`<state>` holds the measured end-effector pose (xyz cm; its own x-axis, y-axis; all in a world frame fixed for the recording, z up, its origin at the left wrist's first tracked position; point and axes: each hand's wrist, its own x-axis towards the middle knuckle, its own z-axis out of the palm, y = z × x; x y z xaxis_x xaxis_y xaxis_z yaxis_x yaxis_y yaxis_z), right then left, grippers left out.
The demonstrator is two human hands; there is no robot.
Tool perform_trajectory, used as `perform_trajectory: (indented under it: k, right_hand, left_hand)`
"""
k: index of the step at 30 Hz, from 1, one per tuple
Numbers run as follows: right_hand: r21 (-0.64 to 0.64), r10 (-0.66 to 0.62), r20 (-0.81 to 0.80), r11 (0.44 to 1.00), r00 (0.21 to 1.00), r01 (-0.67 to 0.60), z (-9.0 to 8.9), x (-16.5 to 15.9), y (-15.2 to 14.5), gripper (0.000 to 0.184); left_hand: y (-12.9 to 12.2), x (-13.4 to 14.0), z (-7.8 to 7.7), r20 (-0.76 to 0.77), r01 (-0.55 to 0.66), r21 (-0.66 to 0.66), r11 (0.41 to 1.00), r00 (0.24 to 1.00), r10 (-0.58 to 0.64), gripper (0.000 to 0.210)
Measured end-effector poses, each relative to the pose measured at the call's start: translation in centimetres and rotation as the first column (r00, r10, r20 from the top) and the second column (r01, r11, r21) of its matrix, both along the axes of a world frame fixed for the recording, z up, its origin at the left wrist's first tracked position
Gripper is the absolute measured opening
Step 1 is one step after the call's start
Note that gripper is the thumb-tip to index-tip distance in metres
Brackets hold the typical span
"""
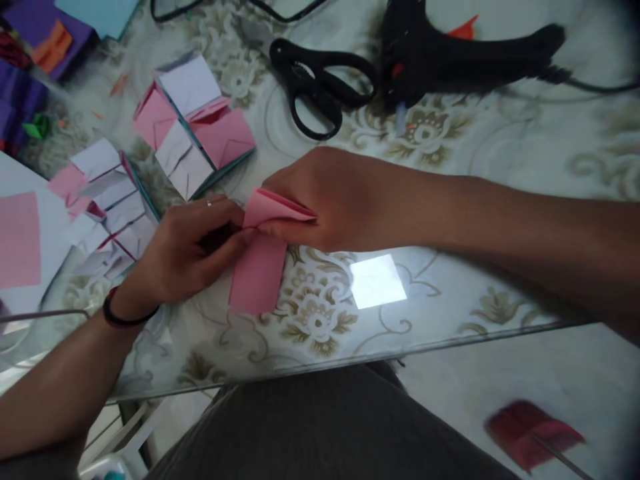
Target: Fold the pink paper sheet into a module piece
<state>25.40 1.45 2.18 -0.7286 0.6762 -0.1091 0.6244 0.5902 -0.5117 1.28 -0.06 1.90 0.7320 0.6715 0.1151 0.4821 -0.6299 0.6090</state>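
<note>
A strip of pink paper [259, 277] is between my two hands, its upper part folded over and its lower part hanging flat toward the table's front edge. My left hand [193, 247] pinches the fold from the left with thumb and forefinger. From the right, my right hand [313, 200] closes on the folded end, its fingers partly hidden behind the paper. Just beyond my hands lies a folded pink and white paper piece [203, 127] with a teal edge. A similar folded paper piece [113, 207] rests left of my left hand.
Black-handled scissors [325, 87] and a black glue gun [465, 57] with a cord lie at the back. Purple folded paper [20, 100] sits at the far left, near a white sheet [50, 220]. The glass-topped table's front edge [350, 353] runs before my lap. A dark red item [533, 433] is below.
</note>
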Motion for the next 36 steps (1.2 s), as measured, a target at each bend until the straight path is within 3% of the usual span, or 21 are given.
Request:
perform_trajectory:
  k: [13, 36]
  right_hand:
    - [-0.052, 0.000, -0.010, 0.999, 1.000, 0.000, 0.35, -0.18, -0.13, 0.025]
    - [-0.045, 0.002, -0.026, 0.999, 1.000, -0.004, 0.42, -0.05, -0.14, 0.022]
  left_hand:
    - [-0.07, -0.09, 0.12, -0.002, -0.016, -0.056, 0.998, 1.000, 0.016, 0.019]
    - [0.01, -0.01, 0.18, -0.007, -0.003, -0.017, 1.000, 1.000, 0.003, 0.018]
